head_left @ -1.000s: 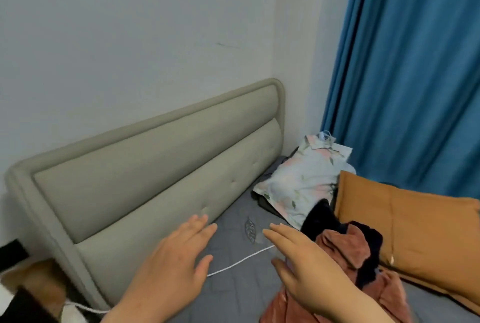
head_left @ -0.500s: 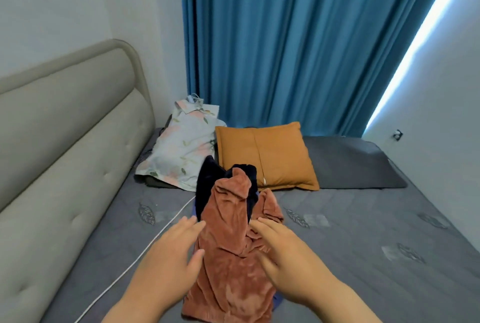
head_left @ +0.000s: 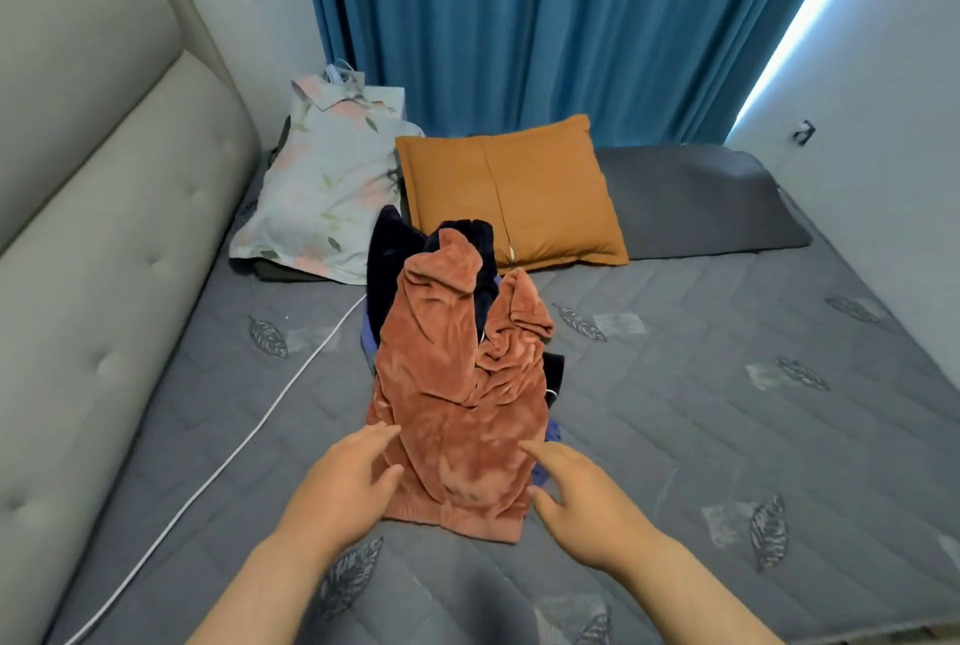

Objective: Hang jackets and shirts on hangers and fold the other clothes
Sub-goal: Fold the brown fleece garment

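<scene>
On a grey quilted mattress (head_left: pixel 675 384) (leaf motifs), blue curtain (head_left: pixel 545 21) behind, left hand (head_left: pixel 345 481) and right hand (head_left: pixel 582 494) spread, empty.

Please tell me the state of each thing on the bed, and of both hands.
Rust velvet garment: crumpled, top of the pile.
Dark garments: bunched underneath.
Floral shirt: on a hanger, lying flat.
Orange pillow: against the curtain.
White cable: loose across the mattress.
Left hand: open, touching the velvet.
Right hand: open, beside it.

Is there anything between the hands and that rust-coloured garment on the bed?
Nothing visible. The left hand and right hand are open on either side of the rust garment, at its near end. It tops the pile, over dark clothes.
</scene>
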A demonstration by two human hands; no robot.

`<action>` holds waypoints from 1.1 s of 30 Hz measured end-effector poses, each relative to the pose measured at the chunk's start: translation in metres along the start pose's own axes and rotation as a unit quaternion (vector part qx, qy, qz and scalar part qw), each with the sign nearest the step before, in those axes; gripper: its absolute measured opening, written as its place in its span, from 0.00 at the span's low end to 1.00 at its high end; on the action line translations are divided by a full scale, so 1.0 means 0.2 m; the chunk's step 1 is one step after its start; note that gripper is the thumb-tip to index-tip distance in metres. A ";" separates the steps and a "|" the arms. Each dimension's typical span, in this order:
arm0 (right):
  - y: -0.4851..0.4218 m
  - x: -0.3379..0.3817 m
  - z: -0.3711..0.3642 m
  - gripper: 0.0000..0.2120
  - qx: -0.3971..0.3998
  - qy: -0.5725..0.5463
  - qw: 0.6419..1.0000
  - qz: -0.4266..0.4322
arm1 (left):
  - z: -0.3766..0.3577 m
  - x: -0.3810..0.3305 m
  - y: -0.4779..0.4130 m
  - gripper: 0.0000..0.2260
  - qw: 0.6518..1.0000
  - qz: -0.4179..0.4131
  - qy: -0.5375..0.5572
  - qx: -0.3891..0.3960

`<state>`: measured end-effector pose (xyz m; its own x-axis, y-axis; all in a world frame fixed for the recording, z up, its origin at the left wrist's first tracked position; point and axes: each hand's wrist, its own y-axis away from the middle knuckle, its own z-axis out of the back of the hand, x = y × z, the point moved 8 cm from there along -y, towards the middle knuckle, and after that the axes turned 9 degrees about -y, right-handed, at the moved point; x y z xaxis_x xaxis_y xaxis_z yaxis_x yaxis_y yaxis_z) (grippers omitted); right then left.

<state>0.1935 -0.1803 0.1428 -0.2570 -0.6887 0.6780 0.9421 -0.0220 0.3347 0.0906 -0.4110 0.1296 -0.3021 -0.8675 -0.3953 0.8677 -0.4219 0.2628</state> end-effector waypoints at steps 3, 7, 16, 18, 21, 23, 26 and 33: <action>-0.10 -0.23 -0.15 0.24 0.036 -0.048 0.997 -0.042 | -0.24 0.13 -0.06 0.23 0.997 0.058 0.014 0.059; -0.23 -0.53 -0.34 0.21 0.056 -0.138 0.980 -0.128 | -0.62 0.34 -0.08 0.23 0.973 0.162 0.049 0.158; -0.58 -1.19 -0.94 0.13 0.105 -0.215 0.929 -0.281 | -1.28 0.73 -0.38 0.16 0.931 0.291 0.149 0.160; -0.67 -1.31 -1.09 0.10 0.090 -0.259 0.911 -0.307 | -1.43 0.87 -0.48 0.16 0.928 0.299 0.168 0.143; -0.74 -1.49 -1.29 0.08 0.032 -0.270 0.903 -0.334 | -1.53 0.98 -0.62 0.20 0.918 0.342 0.188 0.072; -0.75 -1.56 -1.33 0.04 -0.036 -0.273 0.893 -0.356 | -1.52 1.00 -0.68 0.19 0.910 0.373 0.178 0.031; -0.76 -1.52 -1.28 0.14 -0.071 -0.318 0.862 -0.387 | -1.51 1.03 -0.74 0.14 0.910 0.377 0.171 0.017; -0.78 -1.21 -0.86 0.11 -0.079 -0.448 0.828 -0.328 | -1.20 0.92 -0.76 0.11 0.858 0.347 0.379 0.000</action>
<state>0.1465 -0.1351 -0.1864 -0.7150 0.3218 0.6207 0.5340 -0.3217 0.7819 -0.0026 -0.4430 -0.1939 0.6304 -0.4887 -0.6031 0.7352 0.1266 0.6659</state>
